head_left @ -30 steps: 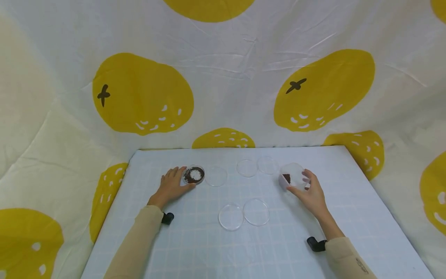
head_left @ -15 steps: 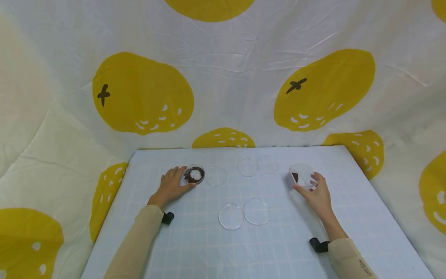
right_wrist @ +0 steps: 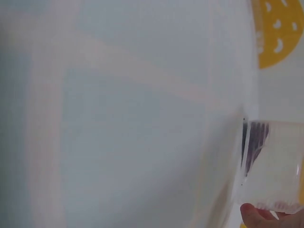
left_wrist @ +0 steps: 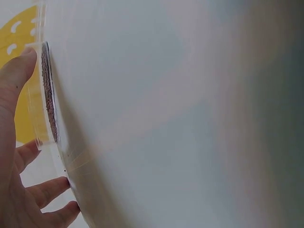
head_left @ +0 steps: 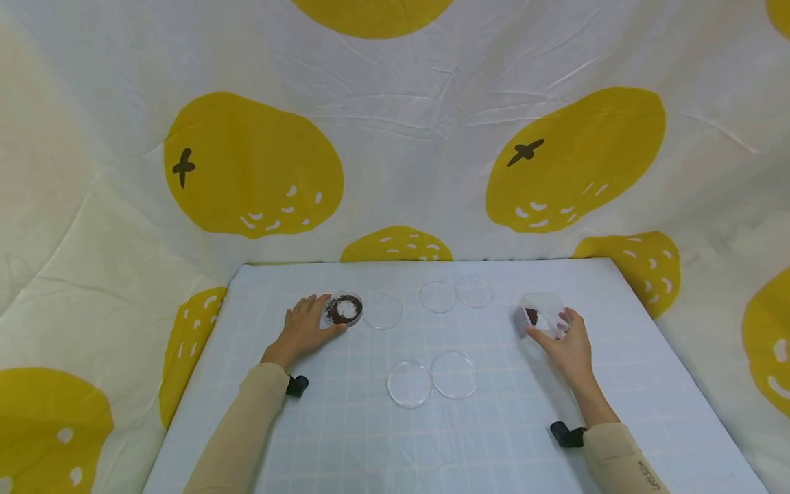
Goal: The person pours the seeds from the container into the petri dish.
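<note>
My left hand (head_left: pixel 305 326) grips the rim of a clear petri dish (head_left: pixel 343 323) at the back left of the table. A ring of dark brown, soil-like granules lies in the dish around a pale middle patch. In the left wrist view the dish (left_wrist: pixel 51 102) is seen edge-on, with the thumb on one side and a fingertip on the other. My right hand (head_left: pixel 569 350) holds a clear plastic tub (head_left: pixel 546 302) at the back right, thumb on its near side. Dark granules (head_left: pixel 531 317) are heaped at its left end. In the right wrist view the tub (right_wrist: pixel 278 166) shows side-on.
A clear round dish or lid (head_left: pixel 383 328) lies just right of the filled dish. Two more clear rounds (head_left: pixel 437 312) lie behind the middle, and another touching pair (head_left: pixel 409 406) lies nearer. A fruit-patterned curtain (head_left: pixel 413 171) hangs behind the table (head_left: pixel 494 439).
My right hand has moved the tub to the right and slightly toward me, over to the back right of the table. My left hand and the petri dish have stayed in place.
</note>
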Demonstrator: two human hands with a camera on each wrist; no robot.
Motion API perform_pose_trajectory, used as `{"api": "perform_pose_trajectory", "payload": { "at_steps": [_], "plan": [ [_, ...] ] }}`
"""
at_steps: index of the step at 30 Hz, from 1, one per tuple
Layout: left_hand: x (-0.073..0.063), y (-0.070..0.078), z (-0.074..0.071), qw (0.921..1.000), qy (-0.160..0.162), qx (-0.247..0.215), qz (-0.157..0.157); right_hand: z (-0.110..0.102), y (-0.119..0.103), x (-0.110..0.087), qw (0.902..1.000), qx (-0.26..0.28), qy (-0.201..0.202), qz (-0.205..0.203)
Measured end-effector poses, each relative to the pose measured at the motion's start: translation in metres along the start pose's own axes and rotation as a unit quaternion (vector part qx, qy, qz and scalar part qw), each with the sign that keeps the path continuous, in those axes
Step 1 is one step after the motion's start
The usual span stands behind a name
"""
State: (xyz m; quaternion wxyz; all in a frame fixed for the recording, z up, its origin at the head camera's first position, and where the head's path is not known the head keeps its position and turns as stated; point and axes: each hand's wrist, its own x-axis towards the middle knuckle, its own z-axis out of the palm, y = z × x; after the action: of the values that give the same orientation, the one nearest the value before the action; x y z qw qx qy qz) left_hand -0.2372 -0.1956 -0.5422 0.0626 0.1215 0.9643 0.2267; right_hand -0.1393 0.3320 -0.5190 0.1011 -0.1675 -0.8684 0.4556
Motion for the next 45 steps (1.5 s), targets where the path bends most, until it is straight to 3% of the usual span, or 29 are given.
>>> {"api": "perform_pose_trajectory", "payload": {
  "at_steps": [31,41,45],
  "plan": [
    [-0.001,0.000,0.000,1.0000,0.003,-0.003,-0.004,-0.005,0.003,0.002,0.9991,-0.037,-0.019,0.013],
    [-0.002,0.002,-0.002,1.0000,0.002,-0.006,-0.004,-0.013,-0.010,-0.001,0.9975,-0.045,0.027,-0.049],
    [-0.002,0.004,-0.002,1.0000,0.003,-0.006,-0.003,-0.013,-0.020,-0.001,0.9966,-0.055,0.021,-0.058]
  ]
}}
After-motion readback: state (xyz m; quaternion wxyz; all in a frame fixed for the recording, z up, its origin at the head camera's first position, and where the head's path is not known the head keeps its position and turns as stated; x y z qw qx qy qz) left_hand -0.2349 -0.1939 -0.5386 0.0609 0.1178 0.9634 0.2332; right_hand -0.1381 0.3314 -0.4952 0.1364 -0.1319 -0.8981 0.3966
